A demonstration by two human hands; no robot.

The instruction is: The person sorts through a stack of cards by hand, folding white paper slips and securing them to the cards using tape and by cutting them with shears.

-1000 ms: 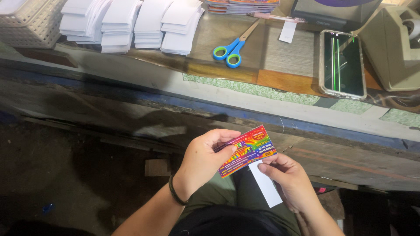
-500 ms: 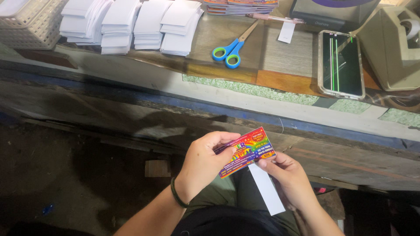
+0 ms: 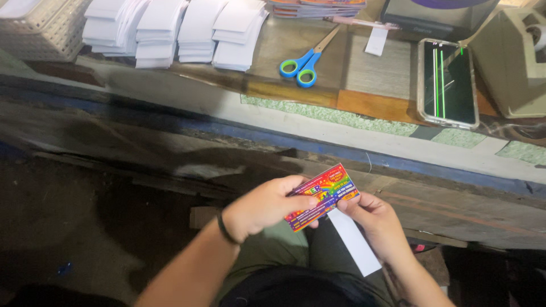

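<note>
Table: a long worktable (image 3: 364, 133) is seen across the far part of the scene, with a blue strip along its near edge; it stands between the hands and the things on it.
Paper stacks: several piles of white paper slips (image 3: 176, 31) are laid at the far left of the table, side by side and touching each other.
Basket: a white lattice basket (image 3: 40, 28) is placed at the far left corner, just beside the slips; what is inside cannot be told.
Scissors: scissors with blue and green handles (image 3: 307, 59) are laid right of the slips, handles toward the near side.
Phone: a smartphone (image 3: 448, 83) with bright green lines on its dark screen lies flat at the right of the table.
Tape dispenser: a beige tape dispenser (image 3: 515, 62) stands at the far right, just beside the phone.
Flyer pile: a pile of colourful flyers (image 3: 315, 8) is seen at the far edge, beyond the scissors.
Card: a rainbow-coloured card (image 3: 322, 196) is held near the viewer, below the table edge, between both hands and tilted.
White strip: a white paper strip (image 3: 355, 241) hangs under the card toward the near right.
Left hand: the left hand (image 3: 264, 207) is closed on the left end of the card; a dark band is worn at its wrist.
Right hand: the right hand (image 3: 375, 224) is pinched on the right end of the card, with the white strip touching it.
</note>
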